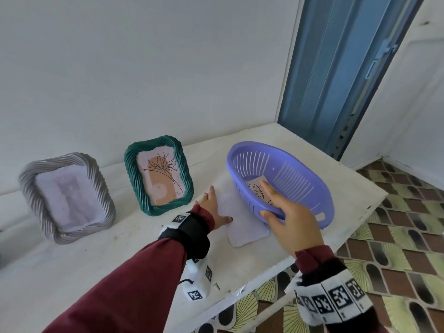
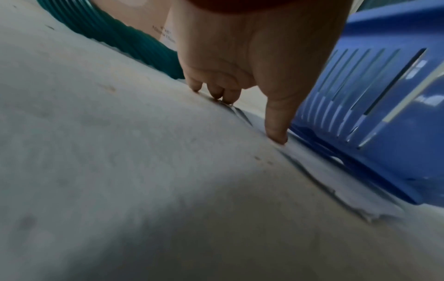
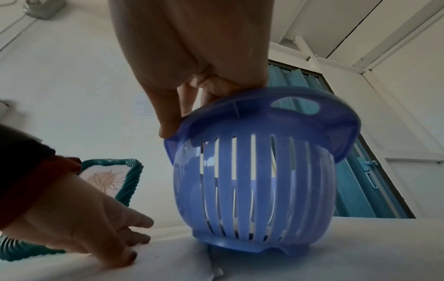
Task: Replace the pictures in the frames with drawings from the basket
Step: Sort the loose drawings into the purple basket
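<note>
At the left end of the white table (image 1: 72, 272), near its back edge, a grey frame (image 1: 66, 197) leans back with a pale, blurred sheet inside. Just right of it stands a green frame (image 1: 159, 175) holding a picture (image 1: 160, 180) of a line-drawn flower on a tan shape; small print sits at the picture's lower right corner, too small to read.

The left hand (image 1: 212, 210) reaches forward from a dark red sleeve (image 1: 134, 280), palm down, fingers straight and spread, with its fingertips (image 2: 276, 136) pressing on a white sheet (image 1: 242, 227) that lies flat on the table between the green frame and the basket. It grips nothing. A black wrist strap (image 1: 189, 234) carries square black-and-white marker tags, with no readable writing.

The sheet's right side runs under the purple slotted basket (image 1: 288, 174), which sits toward the table's right edge, tipped up on its near side. The right hand (image 1: 288, 217) clamps the basket's near rim, thumb outside and under the rim, fingers curled over into the inside. In the basket lies a drawing (image 1: 258, 189), a card with black line work, partly hidden by those fingers.
</note>
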Tool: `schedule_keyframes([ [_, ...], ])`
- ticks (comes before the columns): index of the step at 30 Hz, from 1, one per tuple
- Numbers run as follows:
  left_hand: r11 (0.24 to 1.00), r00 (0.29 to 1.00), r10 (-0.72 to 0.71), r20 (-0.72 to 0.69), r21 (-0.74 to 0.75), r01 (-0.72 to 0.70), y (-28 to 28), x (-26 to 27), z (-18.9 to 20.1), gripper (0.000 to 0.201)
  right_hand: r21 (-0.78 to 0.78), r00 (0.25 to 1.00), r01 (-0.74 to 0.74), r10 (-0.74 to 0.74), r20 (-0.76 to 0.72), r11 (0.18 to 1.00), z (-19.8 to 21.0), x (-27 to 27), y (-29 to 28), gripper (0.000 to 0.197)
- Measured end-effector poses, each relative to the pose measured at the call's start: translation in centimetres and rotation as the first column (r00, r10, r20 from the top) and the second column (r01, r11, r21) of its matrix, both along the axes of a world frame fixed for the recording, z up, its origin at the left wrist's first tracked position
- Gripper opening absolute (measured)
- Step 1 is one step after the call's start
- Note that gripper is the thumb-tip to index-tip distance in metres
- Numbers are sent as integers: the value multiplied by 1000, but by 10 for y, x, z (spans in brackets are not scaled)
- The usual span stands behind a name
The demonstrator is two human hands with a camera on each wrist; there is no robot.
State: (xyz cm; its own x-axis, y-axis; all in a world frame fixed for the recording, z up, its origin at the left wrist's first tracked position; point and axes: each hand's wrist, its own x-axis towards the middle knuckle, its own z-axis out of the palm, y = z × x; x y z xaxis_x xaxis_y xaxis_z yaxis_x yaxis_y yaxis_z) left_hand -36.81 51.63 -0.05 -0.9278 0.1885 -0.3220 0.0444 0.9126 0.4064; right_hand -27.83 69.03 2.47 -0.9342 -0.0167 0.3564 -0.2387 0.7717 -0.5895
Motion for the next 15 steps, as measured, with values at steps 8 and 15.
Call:
schedule_keyframes([
  [8, 1000, 1000, -28, 7, 12, 28, 8, 4, 5, 92, -146, 999, -36, 30, -42, 989, 8, -4, 10, 62],
  [15, 998, 1000, -27, -10, -48, 26, 13, 3, 2, 94, -173, 997, -36, 24, -72, 984, 9, -6, 14, 63],
])
